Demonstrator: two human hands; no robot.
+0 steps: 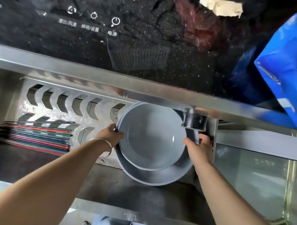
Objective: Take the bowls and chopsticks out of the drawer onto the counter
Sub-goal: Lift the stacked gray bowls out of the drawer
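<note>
Two grey bowls sit nested in the open steel drawer (45,167), at its right side. The smaller upper bowl (152,137) lies inside the larger lower bowl (155,176). My left hand (110,135) grips the left rim of the bowls, thumb over the edge. On the right rim, my right hand (198,147) holds them with its thumb inside the upper bowl and fingers behind. A bundle of coloured chopsticks (37,139) lies flat at the drawer's left. The black speckled counter (168,59) runs above the drawer.
A blue plastic package (294,64) stands on the counter at the right, overhanging its edge. Touch controls (94,16) of a cooktop mark the counter's left part. A slotted steel rack (67,103) lines the drawer's back. A black bracket (195,120) hangs just above the bowls' right rim.
</note>
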